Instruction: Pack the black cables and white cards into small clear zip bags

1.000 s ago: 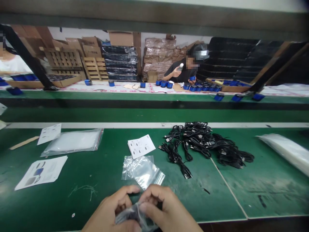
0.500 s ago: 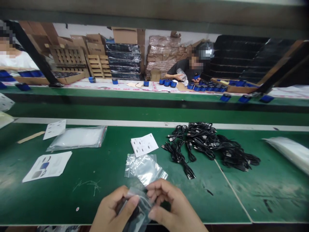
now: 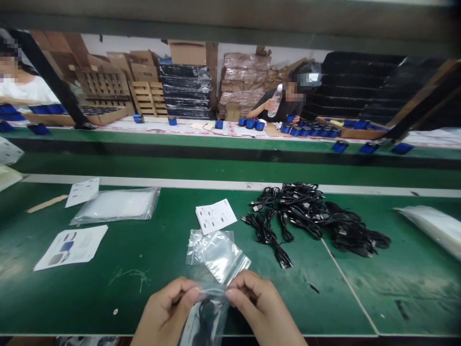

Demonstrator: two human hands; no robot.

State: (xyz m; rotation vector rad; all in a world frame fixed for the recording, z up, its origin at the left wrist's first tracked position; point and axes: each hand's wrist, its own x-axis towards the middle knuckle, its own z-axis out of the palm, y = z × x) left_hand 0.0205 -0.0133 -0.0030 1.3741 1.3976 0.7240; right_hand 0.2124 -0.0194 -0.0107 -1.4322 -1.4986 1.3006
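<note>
While both hands sit at the near edge of the green desk (image 3: 108,269), a small clear plastic bag (image 3: 207,312) hangs between them, its top edge stretched from one to the other. The left hand (image 3: 163,312) pinches the bag's upper left corner with thumb and fingers; the right hand (image 3: 259,307) pinches the upper right corner the same way. Both hands are closed on the bag, and it is lifted clear of the desk, just in front of the person. The bag is transparent and creased, with a dark coiled cable (image 3: 207,310) showing through it; its lower part runs out of view at the bottom.

Just beyond the hands lie loose empty bags (image 3: 216,252), flat on the desk, and behind them a white printed leaflet (image 3: 215,216). To the right of that is a heap of black cables (image 3: 309,216), well apart from the hands. Left side: a larger sheet (image 3: 72,246), a pack of clear bags (image 3: 115,205), another small leaflet (image 3: 82,191). Far right, a further stack of plastic (image 3: 432,226). Across the belt, another person (image 3: 284,103) works among blue items.
</note>
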